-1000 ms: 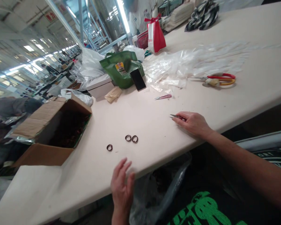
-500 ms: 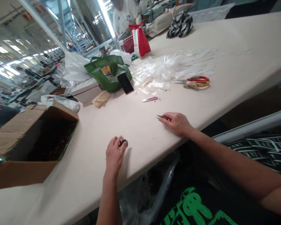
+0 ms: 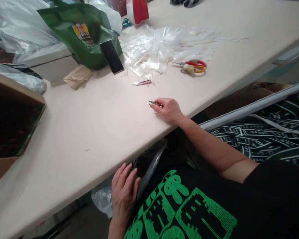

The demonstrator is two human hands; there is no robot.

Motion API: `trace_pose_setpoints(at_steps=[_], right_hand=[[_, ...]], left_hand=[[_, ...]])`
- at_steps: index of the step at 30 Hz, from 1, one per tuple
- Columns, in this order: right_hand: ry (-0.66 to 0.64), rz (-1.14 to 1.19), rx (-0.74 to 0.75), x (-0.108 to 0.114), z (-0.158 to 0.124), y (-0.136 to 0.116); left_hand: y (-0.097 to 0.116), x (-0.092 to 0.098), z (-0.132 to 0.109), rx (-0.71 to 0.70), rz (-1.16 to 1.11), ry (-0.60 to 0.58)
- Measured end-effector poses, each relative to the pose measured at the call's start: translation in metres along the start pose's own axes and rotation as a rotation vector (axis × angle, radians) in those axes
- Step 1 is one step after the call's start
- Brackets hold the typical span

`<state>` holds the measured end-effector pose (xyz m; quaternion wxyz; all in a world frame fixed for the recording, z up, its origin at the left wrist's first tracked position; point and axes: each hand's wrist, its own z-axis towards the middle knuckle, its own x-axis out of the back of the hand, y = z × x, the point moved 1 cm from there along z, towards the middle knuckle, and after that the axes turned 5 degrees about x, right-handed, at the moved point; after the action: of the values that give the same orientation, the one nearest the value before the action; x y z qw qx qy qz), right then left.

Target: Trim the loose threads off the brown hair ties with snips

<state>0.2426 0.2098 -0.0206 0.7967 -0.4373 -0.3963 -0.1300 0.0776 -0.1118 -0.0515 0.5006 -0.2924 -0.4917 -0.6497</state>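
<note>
The right hand (image 3: 168, 109) rests on the surface (image 3: 89, 126) near its edge, fingers closed around small snips (image 3: 152, 102), blades pointing out past the fingertips. Pink snips (image 3: 142, 82) lie just beyond, with scissors (image 3: 194, 67) farther to the right. Below the edge, the left hand (image 3: 123, 189) is at a clear bag (image 3: 101, 198), fingers slightly spread and curved; whether it holds anything, I cannot tell. Dark pieces (image 3: 139, 166) show in the bag beside its fingers.
</note>
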Motion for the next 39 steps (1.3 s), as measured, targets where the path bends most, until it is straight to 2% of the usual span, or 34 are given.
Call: trace_pose_setpoints(at_steps=[4,9,12,16,18,19,23,26,29,32,36,39], right_hand=[[0.015,-0.016,0.021,0.0,0.0,-0.001],[0.032,-0.107,0.053,-0.003,-0.002,-0.002],[0.078,-0.151,0.104,-0.004,-0.001,-0.003],[0.265,-0.103,0.335,0.002,-0.009,-0.016],[0.262,-0.004,0.491,0.005,-0.027,-0.028],[0.201,0.05,0.563,0.005,-0.04,-0.034],[-0.259,0.12,0.745,-0.003,-0.107,-0.044],[-0.465,0.022,0.686,-0.01,-0.145,-0.025],[-0.546,-0.087,0.552,-0.02,-0.157,0.0],[-0.588,-0.071,0.479,-0.037,-0.154,0.011],[-0.667,0.088,0.443,-0.048,-0.143,-0.003],[-0.58,0.362,0.451,-0.035,-0.136,-0.027]], left_hand=[[-0.005,-0.001,-0.028,0.056,0.024,0.036],[-0.016,0.017,-0.063,0.401,0.178,0.25],[-0.025,0.021,-0.082,0.718,0.201,0.296],[-0.037,0.01,-0.105,1.372,-0.076,0.085],[-0.038,0.004,-0.113,1.514,-0.254,0.012],[-0.037,0.002,-0.116,1.523,-0.327,-0.005],[-0.03,0.006,-0.122,1.518,-0.411,0.031],[-0.025,0.018,-0.123,1.588,-0.386,0.232],[-0.024,0.028,-0.128,1.689,-0.53,0.484],[-0.024,0.034,-0.136,1.694,-0.64,0.635],[-0.021,0.042,-0.149,1.643,-0.535,0.737],[-0.016,0.045,-0.159,1.654,-0.485,0.783]])
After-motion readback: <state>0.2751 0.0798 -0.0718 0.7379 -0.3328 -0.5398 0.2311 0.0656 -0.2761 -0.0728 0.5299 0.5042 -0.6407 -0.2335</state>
